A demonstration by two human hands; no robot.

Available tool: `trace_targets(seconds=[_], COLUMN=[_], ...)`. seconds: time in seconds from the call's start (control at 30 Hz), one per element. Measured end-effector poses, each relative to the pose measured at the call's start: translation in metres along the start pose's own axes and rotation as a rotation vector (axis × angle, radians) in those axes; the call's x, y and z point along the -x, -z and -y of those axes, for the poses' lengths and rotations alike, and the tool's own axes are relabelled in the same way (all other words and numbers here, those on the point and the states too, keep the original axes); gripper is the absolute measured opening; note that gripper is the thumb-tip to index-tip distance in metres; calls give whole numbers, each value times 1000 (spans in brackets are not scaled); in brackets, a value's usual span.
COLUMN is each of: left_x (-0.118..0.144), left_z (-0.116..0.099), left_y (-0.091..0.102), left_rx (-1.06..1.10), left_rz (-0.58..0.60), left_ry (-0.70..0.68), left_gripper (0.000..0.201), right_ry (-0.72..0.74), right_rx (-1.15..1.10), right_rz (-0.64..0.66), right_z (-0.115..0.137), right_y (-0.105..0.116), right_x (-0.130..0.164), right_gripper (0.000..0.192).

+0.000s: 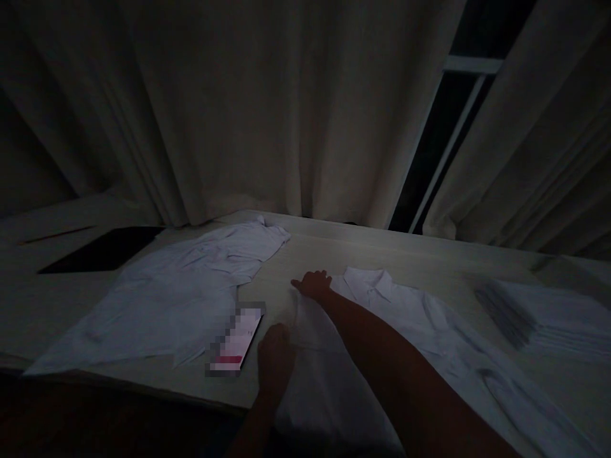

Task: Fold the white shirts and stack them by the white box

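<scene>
Both hands, left hand and right hand, press flat-fingered on white shirt, smoothing it at centre frame; folding needs a grip.

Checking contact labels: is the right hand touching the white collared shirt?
Touching. The head view shows the right hand pressed flat on the white collared shirt's left edge.

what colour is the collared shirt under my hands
White, though dim light tints it bluish; the head view shows the collared cotton shirt best.
</scene>
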State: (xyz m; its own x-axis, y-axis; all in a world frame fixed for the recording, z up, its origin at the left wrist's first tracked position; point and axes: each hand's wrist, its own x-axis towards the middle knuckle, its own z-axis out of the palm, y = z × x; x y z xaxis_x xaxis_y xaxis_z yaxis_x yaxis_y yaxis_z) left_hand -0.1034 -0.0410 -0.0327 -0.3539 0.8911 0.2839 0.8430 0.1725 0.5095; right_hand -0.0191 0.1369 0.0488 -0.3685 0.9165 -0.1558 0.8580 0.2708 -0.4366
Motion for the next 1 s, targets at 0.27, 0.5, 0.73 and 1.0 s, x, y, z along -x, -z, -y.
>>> trace_targets(seconds=[0.27,0.5,0.73,1.0], left_x=[-1,0,-1,-1], left_z=[0,-1,4,4], left_y=[-1,-3,-8,-3], left_rx=[-34,-107,23,16], left_rz=[17,-19,-58,63], left_ry=[3,10,29,-137], left_gripper=[13,13,34,51], right_ry=[-245,-197,-22,123], right_rx=[-31,-33,80,228], right_rz=[1,-48,-112,-12], right_z=[-10,-10,-57,-121], right_y=[-18,-23,0,15], right_x=[-36,-35,-8,33], right_gripper=[40,40,38,46])
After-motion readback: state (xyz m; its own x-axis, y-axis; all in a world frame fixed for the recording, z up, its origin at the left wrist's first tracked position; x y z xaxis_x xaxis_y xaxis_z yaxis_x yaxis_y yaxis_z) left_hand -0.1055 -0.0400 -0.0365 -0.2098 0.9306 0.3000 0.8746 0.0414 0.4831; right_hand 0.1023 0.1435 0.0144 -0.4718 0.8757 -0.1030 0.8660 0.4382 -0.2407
